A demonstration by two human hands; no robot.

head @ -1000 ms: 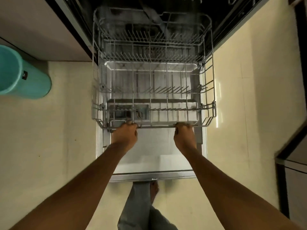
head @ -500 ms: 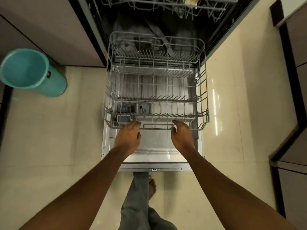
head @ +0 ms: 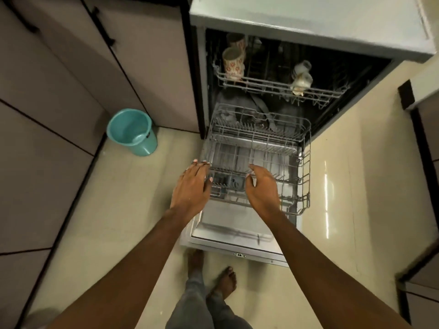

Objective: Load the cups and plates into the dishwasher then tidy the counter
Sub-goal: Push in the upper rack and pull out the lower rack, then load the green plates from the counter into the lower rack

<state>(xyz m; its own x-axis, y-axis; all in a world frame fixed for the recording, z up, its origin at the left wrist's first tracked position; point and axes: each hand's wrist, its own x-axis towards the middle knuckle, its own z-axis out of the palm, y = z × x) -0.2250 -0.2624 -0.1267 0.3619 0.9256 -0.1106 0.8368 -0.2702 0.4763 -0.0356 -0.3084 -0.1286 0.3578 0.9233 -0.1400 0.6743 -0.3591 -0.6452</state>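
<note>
The dishwasher stands open, its door (head: 237, 233) folded down flat. An empty wire lower rack (head: 301, 176) is pulled out over the door. Higher up, the upper rack (head: 280, 87) carries patterned cups (head: 233, 64) on its left and pale cups (head: 301, 77) on its right. My left hand (head: 191, 187) hovers with straight fingers above the lower rack's front left corner and holds nothing. My right hand (head: 262, 186) hangs with loosely bent fingers over the rack's front middle, also holding nothing.
A teal bucket (head: 133, 131) sits on the cream floor to the left of the dishwasher, against pale cabinet doors (head: 59, 91). The dishwasher's grey top (head: 308, 17) juts out above. More cabinets (head: 425, 162) line the right side. My bare feet (head: 225, 281) stand just before the door's edge.
Both hands have let go of the lower rack's front rail and lifted away with fingers loosened. The view has pulled back and up, bringing the upper rack with cups into sight.
</note>
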